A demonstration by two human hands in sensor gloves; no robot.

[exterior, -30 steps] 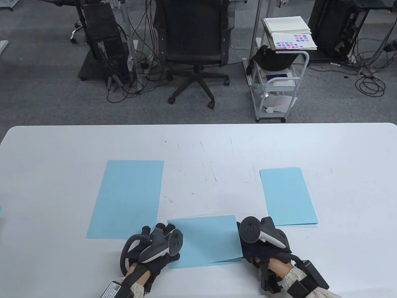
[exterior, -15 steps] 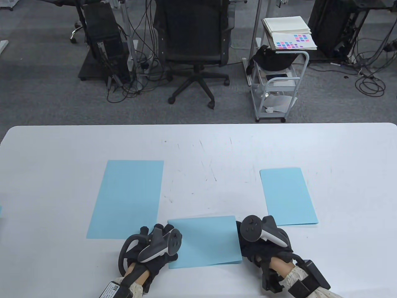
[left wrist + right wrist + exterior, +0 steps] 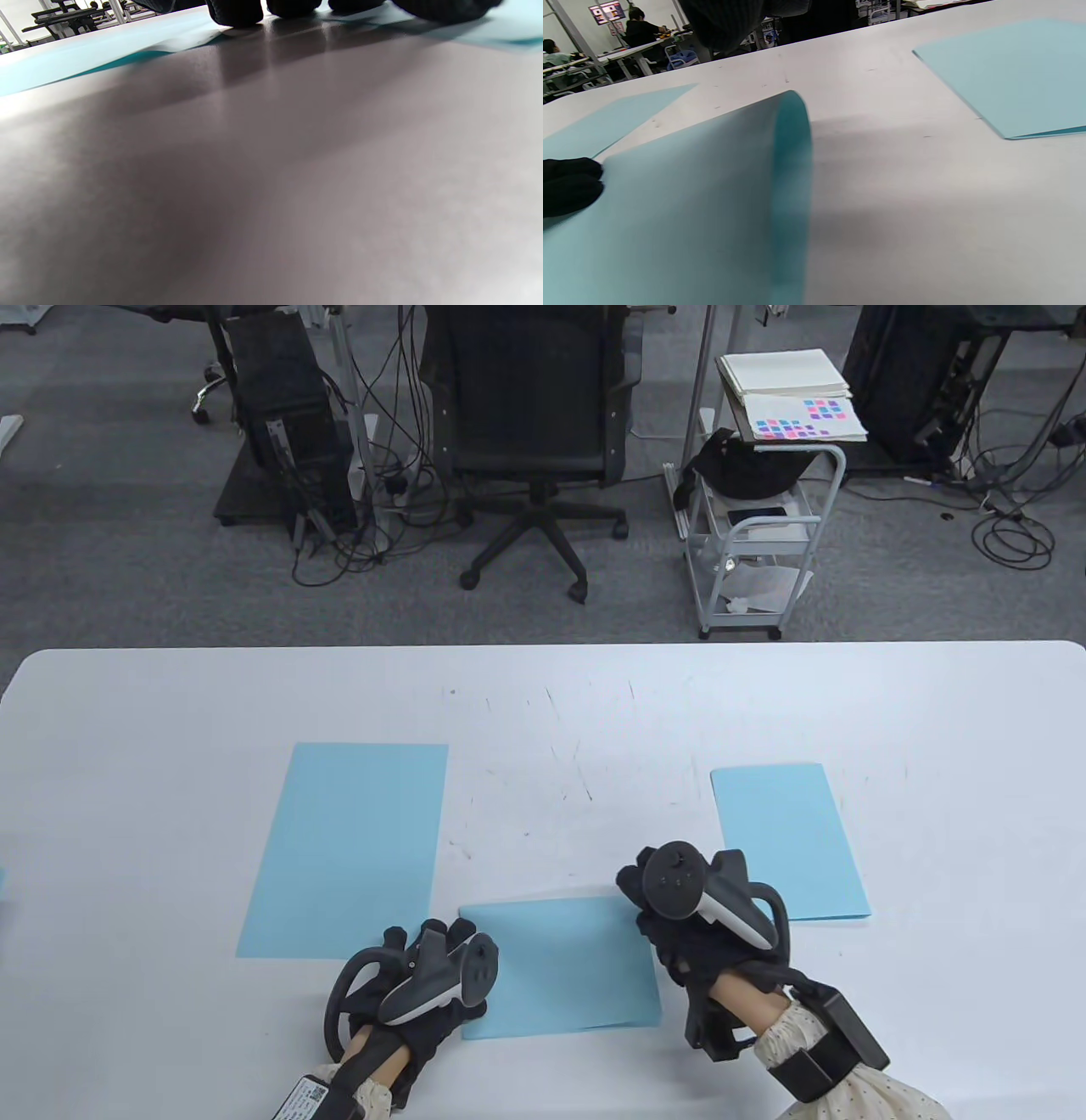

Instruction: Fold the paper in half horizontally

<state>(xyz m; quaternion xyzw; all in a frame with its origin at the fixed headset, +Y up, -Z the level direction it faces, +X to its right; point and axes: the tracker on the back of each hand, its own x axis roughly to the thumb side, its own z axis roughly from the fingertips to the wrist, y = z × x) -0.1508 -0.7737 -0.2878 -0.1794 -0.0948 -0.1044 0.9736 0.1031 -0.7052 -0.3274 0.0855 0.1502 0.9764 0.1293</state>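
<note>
A light blue paper (image 3: 564,967) lies folded over on the white table (image 3: 543,704) near the front edge. Its far edge is a rounded, uncreased fold, seen in the right wrist view (image 3: 793,169). My left hand (image 3: 428,943) rests on the paper's left edge, and its fingertips (image 3: 235,10) press down there; they also show in the right wrist view (image 3: 568,186). My right hand (image 3: 645,899) is at the paper's far right corner, with a finger (image 3: 725,21) raised above the table. Whether it touches the paper I cannot tell.
A flat blue sheet (image 3: 348,848) lies to the left, close to my left hand. A folded blue sheet (image 3: 789,840) lies to the right, just beyond my right hand. An office chair (image 3: 530,432) and a small cart (image 3: 755,543) stand behind the table.
My right hand has moved from the paper's right edge up to its far right corner. The paper's near right corner now lies flatter. My left hand has stayed put.
</note>
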